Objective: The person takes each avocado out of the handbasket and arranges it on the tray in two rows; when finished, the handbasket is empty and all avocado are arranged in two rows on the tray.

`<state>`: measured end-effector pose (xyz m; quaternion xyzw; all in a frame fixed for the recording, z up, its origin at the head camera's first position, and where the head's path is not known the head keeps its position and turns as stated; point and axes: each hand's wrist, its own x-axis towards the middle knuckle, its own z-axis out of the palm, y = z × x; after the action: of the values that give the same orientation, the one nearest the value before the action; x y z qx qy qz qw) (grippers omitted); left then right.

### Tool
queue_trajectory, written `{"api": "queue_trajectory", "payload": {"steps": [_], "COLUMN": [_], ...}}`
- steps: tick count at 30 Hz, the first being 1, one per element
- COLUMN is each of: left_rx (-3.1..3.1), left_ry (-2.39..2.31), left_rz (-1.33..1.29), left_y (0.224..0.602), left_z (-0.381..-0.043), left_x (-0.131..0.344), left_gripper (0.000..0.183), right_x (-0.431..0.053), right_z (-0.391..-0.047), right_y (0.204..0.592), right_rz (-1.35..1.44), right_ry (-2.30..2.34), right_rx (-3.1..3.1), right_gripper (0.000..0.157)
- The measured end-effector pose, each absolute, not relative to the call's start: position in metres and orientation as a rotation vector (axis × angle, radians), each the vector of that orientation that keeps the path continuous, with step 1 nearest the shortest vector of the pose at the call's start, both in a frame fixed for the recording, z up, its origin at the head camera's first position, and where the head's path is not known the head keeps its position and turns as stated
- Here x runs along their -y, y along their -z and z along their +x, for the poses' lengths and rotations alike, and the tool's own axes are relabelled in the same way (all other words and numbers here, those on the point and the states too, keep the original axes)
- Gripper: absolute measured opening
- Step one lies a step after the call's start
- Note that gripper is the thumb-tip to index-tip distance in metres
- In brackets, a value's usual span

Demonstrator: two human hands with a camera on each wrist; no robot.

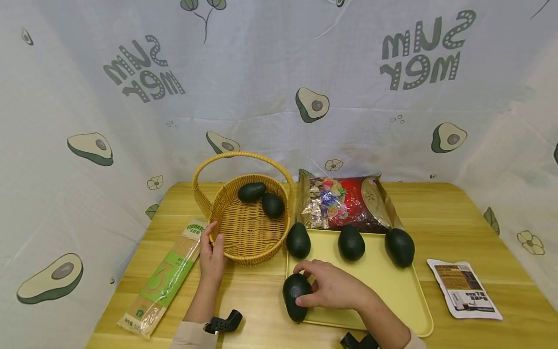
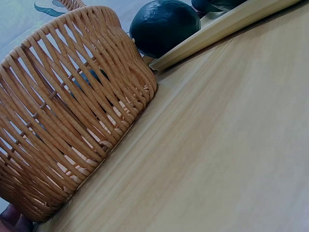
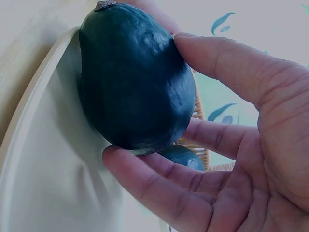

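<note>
My right hand (image 1: 333, 286) grips a dark green avocado (image 1: 297, 298) at the near left corner of the yellow tray (image 1: 379, 291). In the right wrist view, the thumb and fingers hold this avocado (image 3: 137, 82) from opposite sides, its stem end pointing away from the palm. My left hand (image 1: 212, 259) rests against the near left side of the wicker basket (image 1: 246, 237), fingers at its rim. Two avocados (image 1: 272, 205) lie inside at the back. Three more avocados (image 1: 351, 243) sit along the far side of the tray.
A tall handle (image 1: 241, 154) arches over the basket. A candy bag (image 1: 344, 203) lies behind the tray. On the left is a noodle packet (image 1: 163, 281), on the right a white pouch (image 1: 464, 290). A printed cloth (image 1: 261, 72) hangs behind the wooden table (image 1: 257, 300).
</note>
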<state>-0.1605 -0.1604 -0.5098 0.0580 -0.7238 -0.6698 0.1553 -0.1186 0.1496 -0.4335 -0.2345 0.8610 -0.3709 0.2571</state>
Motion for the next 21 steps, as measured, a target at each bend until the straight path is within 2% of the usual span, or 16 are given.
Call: {"api": "queue_trajectory", "payload": {"steps": [11,21], "left_rx": [2.079,2.077], "left_ry": [1.923,1.921], "left_rz": [0.152,0.144], "left_y": [0.5115,0.5100], "left_z": [-0.1593,-0.1601], "left_x": [0.1610,0.1610], "left_gripper": [0.044,0.044], "right_x": [-0.1529,-0.1549], "right_z": [-0.1170,-0.1175], "right_y": [0.4317,0.4295], "right_rz": [-0.617,-0.615], "right_ry": [0.987,1.001], "right_rx": [-2.346,-2.349], "right_gripper": [0.064,0.065]}}
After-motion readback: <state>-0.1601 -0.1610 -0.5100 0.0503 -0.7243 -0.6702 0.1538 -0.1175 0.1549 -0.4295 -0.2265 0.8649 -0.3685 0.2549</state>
